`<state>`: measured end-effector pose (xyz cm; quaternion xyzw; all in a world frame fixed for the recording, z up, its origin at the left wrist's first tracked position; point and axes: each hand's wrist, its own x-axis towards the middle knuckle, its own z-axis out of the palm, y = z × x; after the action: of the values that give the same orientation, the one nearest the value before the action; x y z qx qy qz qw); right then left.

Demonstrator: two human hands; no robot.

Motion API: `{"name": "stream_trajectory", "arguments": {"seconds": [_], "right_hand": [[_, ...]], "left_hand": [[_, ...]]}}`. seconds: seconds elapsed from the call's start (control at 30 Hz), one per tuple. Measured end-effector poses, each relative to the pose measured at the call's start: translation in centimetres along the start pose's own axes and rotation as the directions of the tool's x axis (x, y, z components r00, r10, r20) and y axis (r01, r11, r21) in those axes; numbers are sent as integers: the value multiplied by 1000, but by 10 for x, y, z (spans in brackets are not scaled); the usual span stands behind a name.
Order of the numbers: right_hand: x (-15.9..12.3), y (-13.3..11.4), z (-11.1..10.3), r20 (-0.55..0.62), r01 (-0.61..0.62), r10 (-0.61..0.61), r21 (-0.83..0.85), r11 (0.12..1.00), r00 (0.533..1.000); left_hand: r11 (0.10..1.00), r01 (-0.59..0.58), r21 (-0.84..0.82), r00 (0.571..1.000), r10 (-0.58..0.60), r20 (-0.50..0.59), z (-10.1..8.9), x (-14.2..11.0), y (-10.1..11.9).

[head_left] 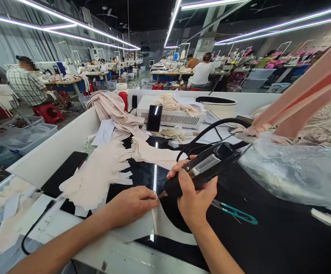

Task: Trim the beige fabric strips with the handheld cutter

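In the head view, my right hand [195,194] is wrapped round a black corded handheld tool [208,163] with a silver plate on its side. The tool's narrow tip points left and down, close to my left fingertips. My left hand [135,203] is closed, thumb and fingers pressed together at the upper edge of a pale fabric piece [168,224]. That piece lies on the glossy black work surface [142,173] and has a narrow raised strip along it. Teal-handled thread snips [236,213] lie to the right of my right hand.
Stacked pale fabric pieces [97,175] lie left, beside a black tablet-like slab [64,173]. At the back stand a phone [154,118] and a white vented box [177,118]. Clear plastic [291,167] lies right, below a hanging pink strip [305,87]. Other people sit at sewing tables beyond.
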<state>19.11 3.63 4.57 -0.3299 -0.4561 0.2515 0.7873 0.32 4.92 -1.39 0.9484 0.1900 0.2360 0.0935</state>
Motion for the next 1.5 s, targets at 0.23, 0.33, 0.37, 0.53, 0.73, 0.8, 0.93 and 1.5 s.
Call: {"name": "stream_trajectory", "arguments": {"seconds": [0.23, 0.33, 0.37, 0.53, 0.73, 0.8, 0.93, 1.5], "right_hand": [[-5, -8, -3, 5, 43, -43, 37, 998, 999], [-8, -6, -3, -5, 43, -42, 22, 999, 999], [-8, -6, -3, -7, 43, -43, 13, 999, 999], [-7, -11, -6, -2, 34, -34, 4, 999, 999], [-8, -21, -11, -31, 31, -30, 10, 999, 999], [-9, -21, -11, -30, 30, -30, 13, 999, 999], [-12, -21, -11, -17, 20, -20, 30, 999, 1000], [-18, -22, -7, -23, 16, -16, -21, 1000, 1000]], "left_hand": [[1000, -13, 26, 1000, 13, -5, -1, -1, 0], [998, -36, 45, 999, 37, -22, 0, -2, -1], [998, -44, 55, 999, 45, -26, 0, -2, -2], [994, -72, 84, 997, 73, -13, -5, -3, -3], [984, -133, 122, 989, 140, -53, -10, 5, 8], [985, -133, 114, 990, 137, -27, -9, 6, 12], [988, -126, 86, 992, 124, 18, -7, 4, 16], [991, -101, 88, 995, 99, 26, -11, -4, 19]]}}
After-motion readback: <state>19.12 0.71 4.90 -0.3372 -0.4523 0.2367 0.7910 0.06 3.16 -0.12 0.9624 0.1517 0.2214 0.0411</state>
